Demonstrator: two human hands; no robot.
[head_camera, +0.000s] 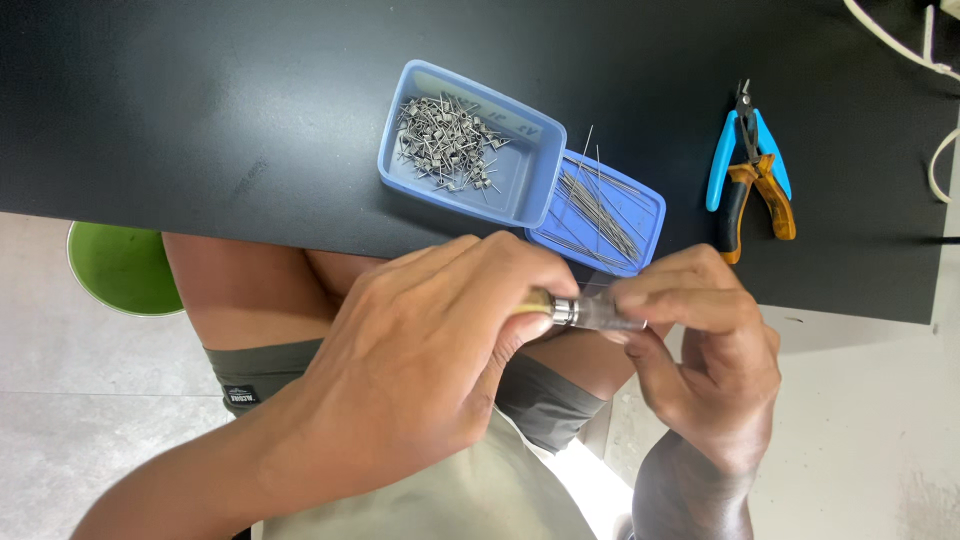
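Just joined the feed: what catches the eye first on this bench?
The two hands meet in the foreground: the left hand grips a small metal-tipped tool while the right hand pinches at its tip. Behind them on the black table sit a blue tray of wire coils and a blue lid of straight wires, with pliers to the right.

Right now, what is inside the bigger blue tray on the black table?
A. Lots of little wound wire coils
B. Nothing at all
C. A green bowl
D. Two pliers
A: the bigger blue tray holds a heap of little wire coils with short legs sticking out, while the smaller blue tray beside it holds long straight wires and the two cutters lie apart on the table.
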